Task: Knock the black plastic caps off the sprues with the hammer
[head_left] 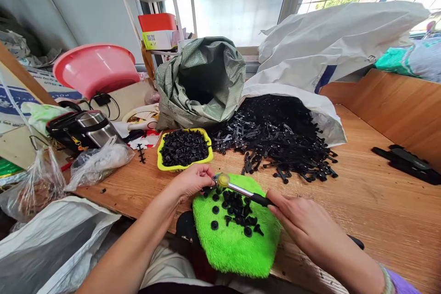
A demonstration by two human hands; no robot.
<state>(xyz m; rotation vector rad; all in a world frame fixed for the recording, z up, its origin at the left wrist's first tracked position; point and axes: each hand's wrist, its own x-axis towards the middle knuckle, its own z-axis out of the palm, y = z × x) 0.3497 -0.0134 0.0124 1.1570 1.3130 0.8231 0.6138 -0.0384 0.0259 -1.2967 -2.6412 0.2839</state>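
The right hand [296, 218] holds a small hammer [241, 189] by its handle. The left hand [191, 179] pinches a black plastic part [207, 189] just under the hammer head, on the green cloth [234, 248]. The striking step seems in hand; a short, well-aimed tap is needed next.

A tray [161, 158] sits behind the cloth [234, 248], with the sack [203, 82] behind it and a parts pile [275, 140] to its right.
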